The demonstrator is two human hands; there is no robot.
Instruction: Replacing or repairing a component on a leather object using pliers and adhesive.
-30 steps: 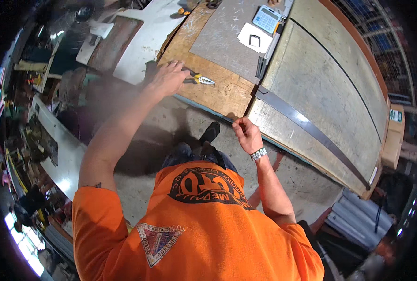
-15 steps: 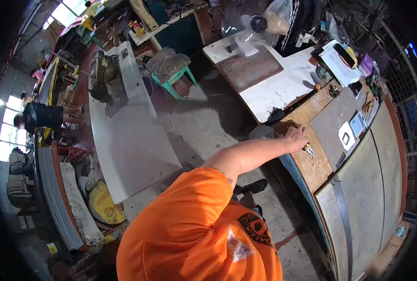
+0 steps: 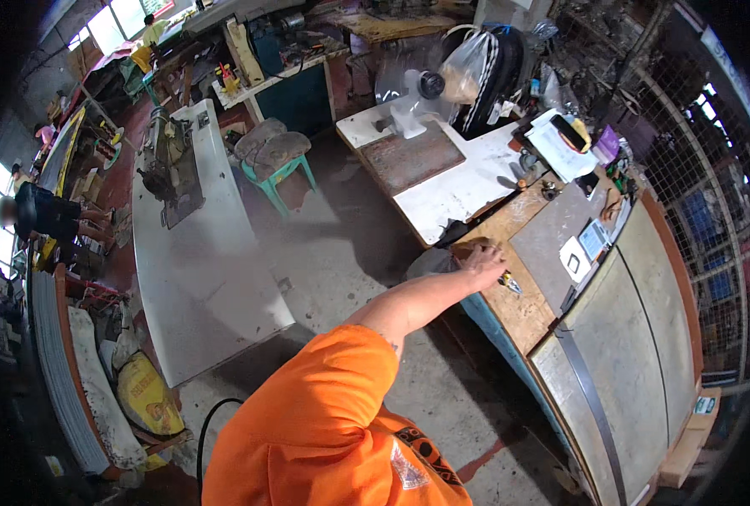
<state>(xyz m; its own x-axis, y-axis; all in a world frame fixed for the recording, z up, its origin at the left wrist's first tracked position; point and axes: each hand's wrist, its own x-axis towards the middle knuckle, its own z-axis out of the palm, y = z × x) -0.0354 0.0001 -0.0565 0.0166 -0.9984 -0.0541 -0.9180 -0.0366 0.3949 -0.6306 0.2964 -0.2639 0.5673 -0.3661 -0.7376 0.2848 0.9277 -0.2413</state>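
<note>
My left hand (image 3: 481,264) is at the near end of a plywood board (image 3: 518,312) on the bench, its fingers curled over the handles of yellow-and-black pliers (image 3: 512,284), whose metal jaws show beside it. Right of the board is a grey mat (image 3: 552,253) with a light blue calculator (image 3: 594,239) and a white pad (image 3: 575,260) carrying a small black loop. A long dark metal strip (image 3: 589,396) lies on the pale worktop (image 3: 645,363). My right hand is not in view, hidden beyond my orange-sleeved body.
A long white table (image 3: 206,312) with a sewing machine (image 3: 160,169) stands left. Behind are a green stool (image 3: 274,173) and a white-topped table (image 3: 438,202) with papers. A person (image 3: 42,211) in dark clothing is far left, another (image 3: 151,32) at the back. Wire mesh (image 3: 704,236) runs right.
The view has swung left, showing more of the workshop, and my right hand has left the picture. My left hand stays by the pliers on the plywood, its fingers now curled over them.
</note>
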